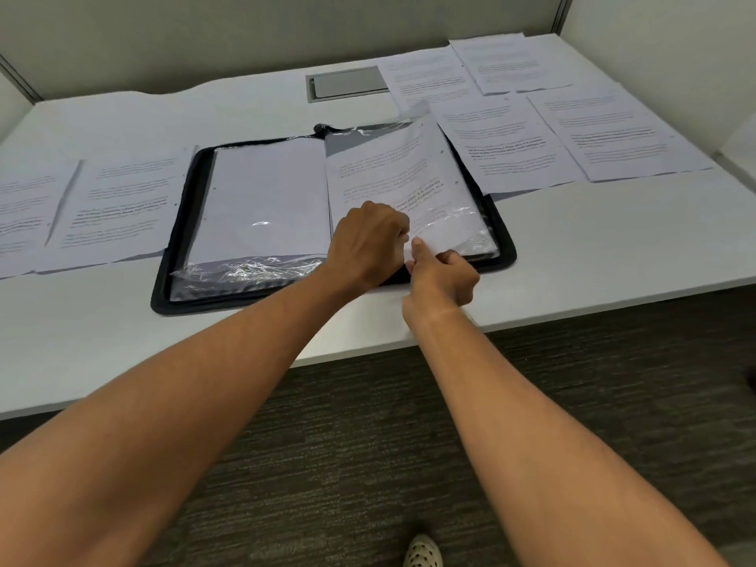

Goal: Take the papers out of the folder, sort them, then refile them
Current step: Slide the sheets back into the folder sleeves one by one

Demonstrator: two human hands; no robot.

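1. The folder [172,255] lay open and flat on the white desk [572,247], its spine running near to far, with clear plastic sleeves on both halves.
2. On the right half, a printed sheet [392,173] sat partly inside the top sleeve [462,227]; its long axis ran near to far, tilted a little to the right at the far end. Its near edge met both hands at the sleeve's near left corner.
3. From the fingers, the sheet stretched away toward the far side, so I judged that any slide in or out would run along that near-far line.
4. The left hand [368,243] was curled over the near part of the page, knuckles up. Its fingertips were hidden under the hand, so whether it pinched paper or plastic could not be told.
5. The right hand [444,276] sat just beside it, touching it, fingers curled narrow, the thumb and forefinger nipping the near edge of the sheet or sleeve. Which of the two it held was not clear.
6. Both hands were equally close to the sheet; the right one lay nearer the corner.
7. Loose papers [523,128] lay spread on the desk to the right and far right, more papers [102,206] to the left.
8. Whether this sheet was leaving or being refiled could not be judged.
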